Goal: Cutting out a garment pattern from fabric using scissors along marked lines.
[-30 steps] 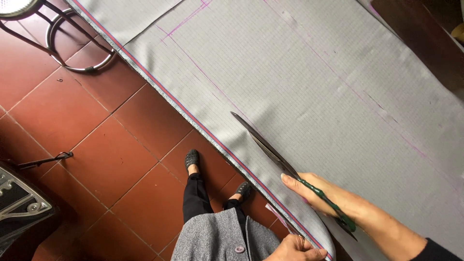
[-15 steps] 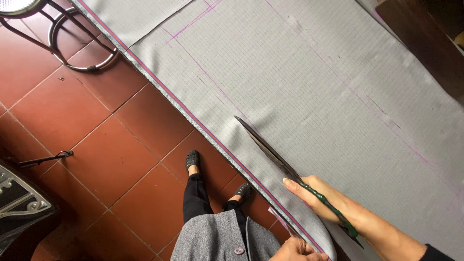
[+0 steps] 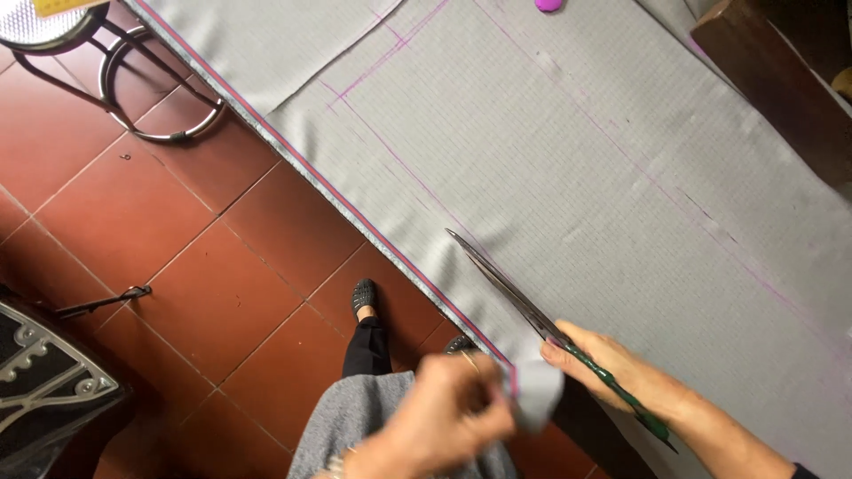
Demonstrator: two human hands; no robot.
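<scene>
Grey woven cloth (image 3: 577,177): left hand (image 3: 444,417) pinches its cut strip; right hand (image 3: 612,364) grips long steel scissors (image 3: 524,302).

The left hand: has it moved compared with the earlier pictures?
Yes. The left hand, before low at the picture's bottom edge, has risen toward the fabric's pink-striped edge and lifts the cut grey strip beside the scissors.

place: a tailoring or sewing workshop
cutting surface: wide grey cloth (image 3: 568,151) spread flat, marked with pink chalk lines (image 3: 399,168)
tools: long scissors (image 3: 532,310) lying on the cloth, a pink chalk piece (image 3: 549,4) at the far edge
floor: red tiles (image 3: 177,239)
furniture: metal stool (image 3: 133,80) beside the table
</scene>
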